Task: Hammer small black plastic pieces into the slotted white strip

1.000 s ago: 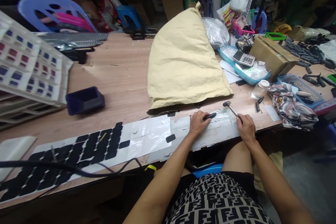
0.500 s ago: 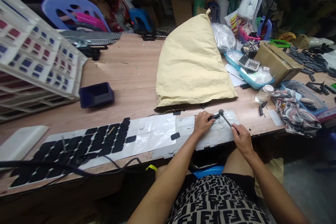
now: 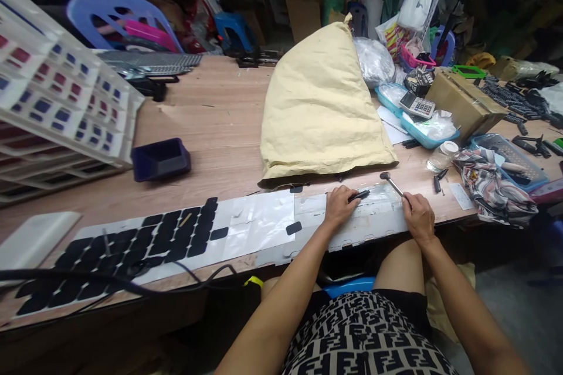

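Note:
My left hand (image 3: 339,206) rests on the taped sheet (image 3: 373,217) at the table's front edge, its fingers closed round a small black part (image 3: 361,194) that points right. What exactly this part is, I cannot make out. My right hand (image 3: 419,215) grips the handle of a small hammer (image 3: 394,183). The hammer's dark round head is up and to the right of the black part, apart from it. To the left lies a white sheet (image 3: 259,217) with rows of black rounded pads (image 3: 160,233) on it.
A large cream sack (image 3: 325,105) stands behind my hands. On the left are a dark purple tray (image 3: 162,159), a white crate (image 3: 65,82) and a black cable (image 3: 118,282). On the right sit a jar (image 3: 442,156), a patterned cloth (image 3: 492,190) and a blue basket (image 3: 510,158).
My right hand has drawn the hammer right and away from the black part, where its head was before. My left hand has kept its place and its hold.

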Available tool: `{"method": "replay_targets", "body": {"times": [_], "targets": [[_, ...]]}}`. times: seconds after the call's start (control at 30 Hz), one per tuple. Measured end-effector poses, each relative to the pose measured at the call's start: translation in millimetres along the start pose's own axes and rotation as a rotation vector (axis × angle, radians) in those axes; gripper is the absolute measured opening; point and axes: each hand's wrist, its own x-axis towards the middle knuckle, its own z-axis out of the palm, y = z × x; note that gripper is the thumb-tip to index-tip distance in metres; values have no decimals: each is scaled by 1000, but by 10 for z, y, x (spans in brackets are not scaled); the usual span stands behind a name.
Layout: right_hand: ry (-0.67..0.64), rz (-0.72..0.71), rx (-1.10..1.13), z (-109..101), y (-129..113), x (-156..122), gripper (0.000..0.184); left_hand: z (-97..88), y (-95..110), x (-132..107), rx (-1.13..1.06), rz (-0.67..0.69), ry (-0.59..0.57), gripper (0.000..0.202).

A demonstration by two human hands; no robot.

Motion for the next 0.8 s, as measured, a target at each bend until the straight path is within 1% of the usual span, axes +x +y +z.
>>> {"method": "replay_targets", "body": {"times": [0.07, 0.13, 0.2, 0.27, 0.33, 0.4, 0.47, 0.5, 0.57, 0.63, 0.7, 0.77, 0.8], "targets": [[19, 11, -151, 28, 138, 48, 29, -18, 10, 13, 1, 1, -7, 24], [30, 29, -253, 69, 223, 56, 27, -46, 22, -17, -5, 26, -11, 23], [44, 44, -303, 112, 258, 40, 27, -71, 31, -147, -10, 102, -6, 23], [48, 46, -316, 145, 263, 20, 27, -73, 20, -411, 5, 220, 11, 23], [49, 45, -318, 165, 258, 8, 27, -40, -26, -782, 43, 349, 30, 23], [52, 49, -318, 175, 255, 4, 28, 37, -111, -1176, 90, 449, 30, 24], [58, 54, -316, 180, 255, 6, 28, 154, -226, -1508, 150, 495, 29, 26], [61, 55, -313, 181, 255, 7, 28, 221, -285, -1634, 185, 500, 34, 29], [68, 58, -310, 180, 253, 10, 28, 342, -382, -1802, 251, 483, 64, 33], [74, 57, -310, 177, 250, 12, 28, 407, -422, -1863, 283, 481, 92, 36], [75, 55, -313, 175, 247, 13, 28, 386, -385, -1806, 269, 502, 105, 35], [73, 55, -318, 175, 246, 12, 27, 284, -285, -1601, 243, 485, 114, 31], [73, 56, -321, 177, 246, 11, 27, 216, -223, -1436, 237, 443, 129, 30]]}}
